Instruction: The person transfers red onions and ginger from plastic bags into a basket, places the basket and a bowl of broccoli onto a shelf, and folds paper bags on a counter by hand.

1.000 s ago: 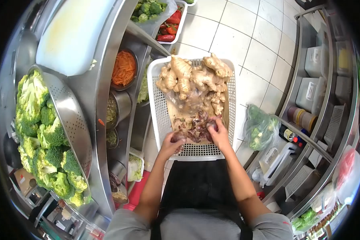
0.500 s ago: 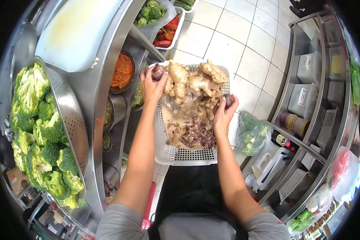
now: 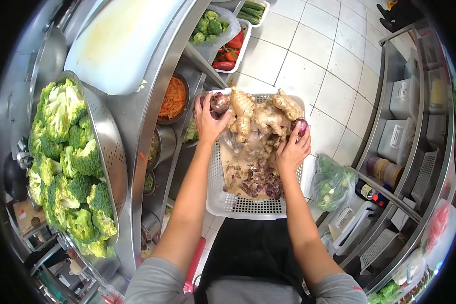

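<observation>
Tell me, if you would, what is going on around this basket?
A person's left hand holds a round purple-red onion, and the right hand holds a second, shiny purple onion, at opposite sides of a white perforated plastic basket. Knobbly tan ginger lies in the basket, with loose purple-brown skins nearer the person. Green broccoli fills a perforated steel colander to the left.

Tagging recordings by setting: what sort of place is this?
Probably a commercial kitchen: a big perforated metal bowl heaped with broccoli, metal shelving holding labelled plastic tubs, and crates of vegetables, such as red peppers, down on the tiled floor.
</observation>
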`<state>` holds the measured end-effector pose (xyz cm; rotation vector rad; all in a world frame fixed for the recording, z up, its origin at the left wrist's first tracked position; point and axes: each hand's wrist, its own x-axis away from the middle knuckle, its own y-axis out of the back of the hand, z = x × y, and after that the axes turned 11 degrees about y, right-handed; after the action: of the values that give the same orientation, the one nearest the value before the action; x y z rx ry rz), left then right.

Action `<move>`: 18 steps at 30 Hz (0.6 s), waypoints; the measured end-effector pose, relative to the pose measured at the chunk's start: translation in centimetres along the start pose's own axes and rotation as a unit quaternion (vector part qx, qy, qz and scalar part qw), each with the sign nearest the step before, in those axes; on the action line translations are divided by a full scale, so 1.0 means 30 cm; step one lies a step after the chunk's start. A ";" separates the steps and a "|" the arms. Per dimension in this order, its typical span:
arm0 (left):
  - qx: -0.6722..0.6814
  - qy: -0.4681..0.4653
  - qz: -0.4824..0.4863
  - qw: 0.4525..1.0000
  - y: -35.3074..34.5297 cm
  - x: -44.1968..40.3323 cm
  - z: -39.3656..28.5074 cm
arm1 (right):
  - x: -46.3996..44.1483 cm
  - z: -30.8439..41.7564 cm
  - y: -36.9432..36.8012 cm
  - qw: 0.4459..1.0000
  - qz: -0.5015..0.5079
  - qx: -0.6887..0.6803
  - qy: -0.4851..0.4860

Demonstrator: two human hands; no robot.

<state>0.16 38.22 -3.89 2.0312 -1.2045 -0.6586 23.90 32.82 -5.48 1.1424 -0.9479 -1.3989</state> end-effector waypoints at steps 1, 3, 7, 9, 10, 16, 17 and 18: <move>0.005 -0.005 0.001 1.000 0.000 0.006 0.001 | 0.001 -0.012 0.007 1.000 0.010 -0.013 0.005; 0.010 -0.005 -0.009 1.000 0.000 0.007 -0.001 | -0.003 -0.027 0.017 1.000 0.012 -0.027 0.005; -0.024 0.033 -0.028 0.999 0.028 0.023 -0.041 | -0.013 -0.059 0.066 0.993 0.003 -0.120 0.019; -0.026 0.039 -0.033 0.998 0.053 0.051 -0.074 | -0.006 -0.076 0.105 0.991 -0.004 -0.135 0.012; -0.055 0.011 -0.055 0.997 0.072 0.082 -0.086 | 0.009 -0.090 0.134 0.979 -0.029 -0.202 0.001; 0.129 -0.250 0.144 0.949 0.138 0.654 -0.365 | 0.428 -0.142 0.101 0.833 0.010 -0.467 -0.296; 0.185 -0.324 0.305 0.876 0.158 0.753 -0.413 | 0.458 -0.100 0.211 0.588 0.126 -0.665 -0.443; 0.226 -0.377 0.321 0.839 0.137 0.834 -0.380 | 0.475 -0.096 0.351 0.595 0.046 -0.653 -0.466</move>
<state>17.09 17.84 4.52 1.5156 -2.5610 -0.9142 29.20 17.37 1.96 -0.8541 -0.2939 -1.9757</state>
